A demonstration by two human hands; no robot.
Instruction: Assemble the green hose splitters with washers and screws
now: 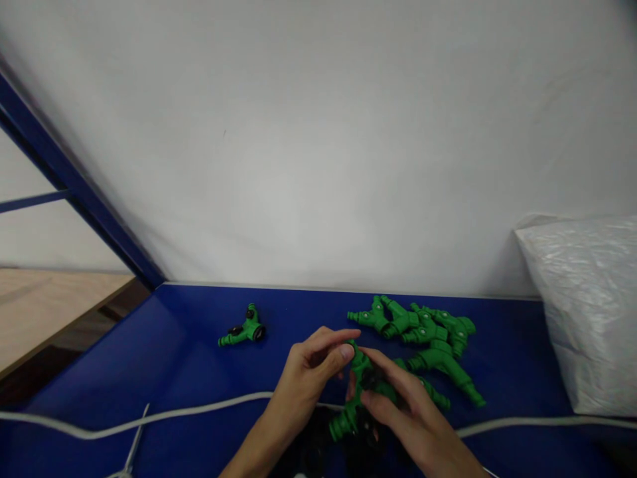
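Note:
Between my hands is a green Y-shaped hose connector with black fittings on its side. My right hand is closed round its body, thumb on the near side. With thumb and forefinger, my left hand pinches the connector's upper end. Several more green connectors lie heaped just beyond and to the right of my right hand. A single green connector with black fittings rests apart on the left of the blue table. Dark parts sit below my hands, too dim to make out.
A white cable runs across the table, passing behind my hands. A white cable tie lies at the front left. On the right stands a pale plastic bag. A whitish wall rises behind the table, with a blue frame post at left.

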